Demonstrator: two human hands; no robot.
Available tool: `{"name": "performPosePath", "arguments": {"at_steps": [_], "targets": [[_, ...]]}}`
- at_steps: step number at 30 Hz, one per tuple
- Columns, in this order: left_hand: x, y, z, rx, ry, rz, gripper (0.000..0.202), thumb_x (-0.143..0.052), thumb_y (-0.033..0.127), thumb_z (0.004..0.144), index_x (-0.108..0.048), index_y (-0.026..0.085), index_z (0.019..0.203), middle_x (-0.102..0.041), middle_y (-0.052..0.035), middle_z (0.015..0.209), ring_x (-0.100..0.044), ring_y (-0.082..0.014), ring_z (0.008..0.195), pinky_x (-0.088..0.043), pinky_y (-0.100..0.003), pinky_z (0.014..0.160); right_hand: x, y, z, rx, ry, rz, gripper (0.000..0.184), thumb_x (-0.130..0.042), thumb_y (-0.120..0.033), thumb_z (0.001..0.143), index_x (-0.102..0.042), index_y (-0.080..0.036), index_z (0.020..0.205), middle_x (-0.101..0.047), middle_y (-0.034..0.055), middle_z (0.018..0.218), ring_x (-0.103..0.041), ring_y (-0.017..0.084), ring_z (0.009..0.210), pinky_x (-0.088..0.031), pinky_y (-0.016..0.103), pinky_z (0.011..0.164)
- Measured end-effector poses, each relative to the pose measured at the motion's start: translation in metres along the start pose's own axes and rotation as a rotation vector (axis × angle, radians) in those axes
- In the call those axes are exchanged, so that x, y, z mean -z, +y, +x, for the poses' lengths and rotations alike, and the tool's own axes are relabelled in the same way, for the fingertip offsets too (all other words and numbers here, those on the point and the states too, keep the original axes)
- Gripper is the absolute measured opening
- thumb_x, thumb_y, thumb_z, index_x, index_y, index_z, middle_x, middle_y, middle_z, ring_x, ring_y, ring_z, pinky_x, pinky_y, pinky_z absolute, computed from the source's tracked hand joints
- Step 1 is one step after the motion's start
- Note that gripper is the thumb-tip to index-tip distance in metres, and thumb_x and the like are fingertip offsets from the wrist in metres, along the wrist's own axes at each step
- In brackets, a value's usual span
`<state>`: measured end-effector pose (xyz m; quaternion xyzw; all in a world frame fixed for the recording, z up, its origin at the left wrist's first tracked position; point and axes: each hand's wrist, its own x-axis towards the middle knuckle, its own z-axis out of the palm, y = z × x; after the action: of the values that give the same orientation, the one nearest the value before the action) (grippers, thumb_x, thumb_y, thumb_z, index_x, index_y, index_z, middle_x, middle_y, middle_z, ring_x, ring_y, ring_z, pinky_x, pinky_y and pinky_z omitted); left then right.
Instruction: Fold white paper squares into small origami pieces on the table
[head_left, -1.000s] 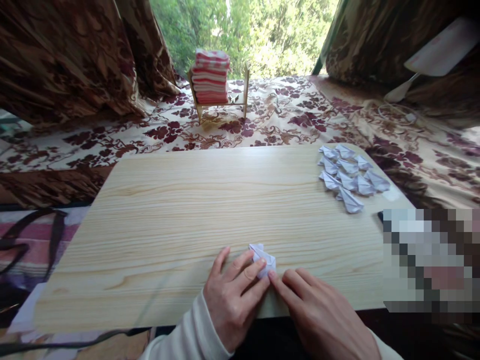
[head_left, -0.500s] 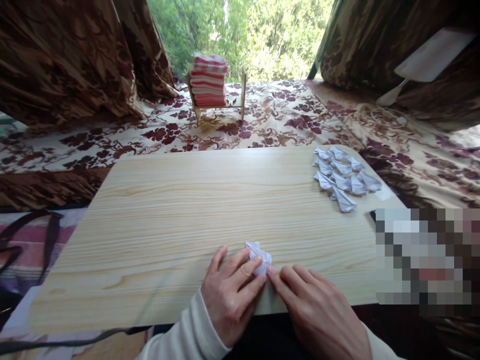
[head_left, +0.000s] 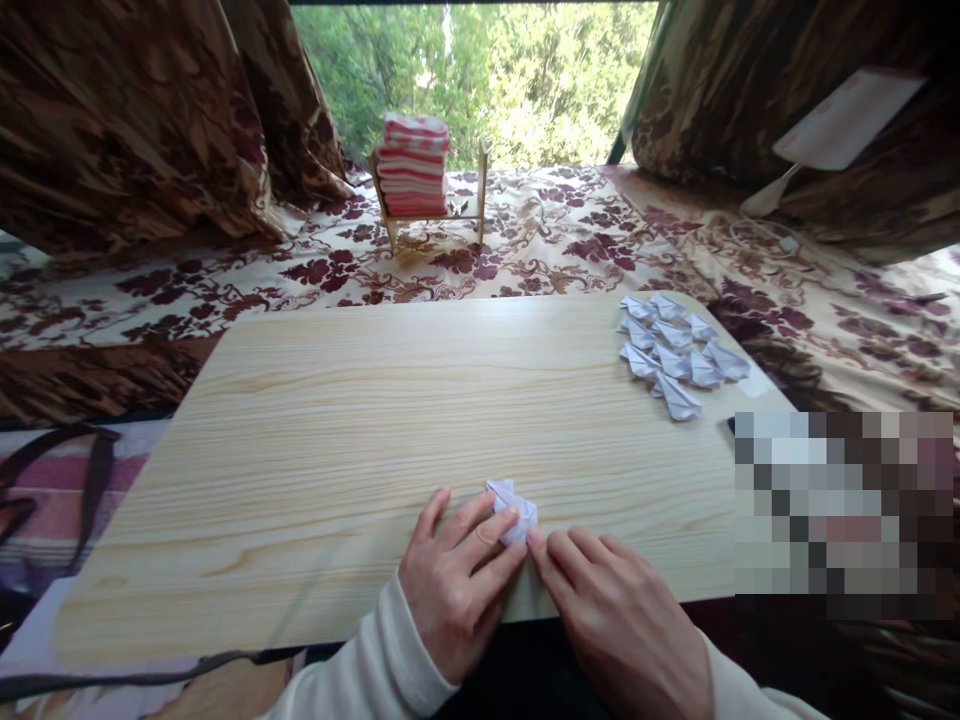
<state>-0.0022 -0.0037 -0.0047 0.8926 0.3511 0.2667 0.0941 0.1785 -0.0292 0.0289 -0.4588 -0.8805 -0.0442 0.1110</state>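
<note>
A small piece of white folded paper [head_left: 519, 512] lies on the wooden tabletop near its front edge. Spread over its left and lower side, the fingers of my left hand [head_left: 459, 590] press it flat against the table and cover part of it. My right hand [head_left: 619, 600] is closed, its fingers curled together, with the thumb and index fingertip at the paper's lower right corner. Whether that corner is pinched between them is hard to see. At the table's far right corner sits a group of several similar folded paper pieces [head_left: 671, 350].
The light wooden table [head_left: 360, 400] has rounded corners. A blurred-out object [head_left: 832, 510] covers its right edge. Beyond, on a floral cloth [head_left: 540, 240], stand a small wooden rack with pink-and-white folded towels [head_left: 412, 165] and a white lamp [head_left: 847, 120]. A dark strap [head_left: 97, 480] lies left.
The camera view has shifted slightly. Both hands stay at the folded paper in nearly the same pose, and the paper looks the same.
</note>
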Motion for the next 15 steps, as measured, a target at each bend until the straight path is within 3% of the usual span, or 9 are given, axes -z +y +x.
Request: {"name": "performPosePath", "arguments": {"at_steps": [8,15], "targets": [[0.0027,0.0003,-0.0009,0.007,-0.032,0.009,0.036,-0.038,0.027,0.085,-0.059,0.024,0.115,-0.057,-0.003,0.125,-0.044,-0.0245,0.118,-0.019,-0.047,0.103,-0.0029,0.0035,0.0035,-0.047,-0.017,0.041,0.017,-0.051,-0.005,0.073,-0.06,-0.015,0.084,-0.056,0.0023,0.072,-0.048,0.018,0.066,-0.03,0.032,0.059],[-0.0006,0.0004,-0.0027,0.003,0.002,0.008,0.037,-0.035,0.027,0.086,-0.059,0.025,0.114,-0.058,-0.0022,0.123,-0.044,-0.0241,0.118,-0.019,-0.048,0.103,-0.0008,0.0045,-0.0036,0.002,-0.068,0.015,0.04,-0.05,-0.004,0.071,-0.053,-0.011,0.111,-0.055,0.0023,0.074,-0.049,0.018,0.067,-0.032,0.032,0.057]]}}
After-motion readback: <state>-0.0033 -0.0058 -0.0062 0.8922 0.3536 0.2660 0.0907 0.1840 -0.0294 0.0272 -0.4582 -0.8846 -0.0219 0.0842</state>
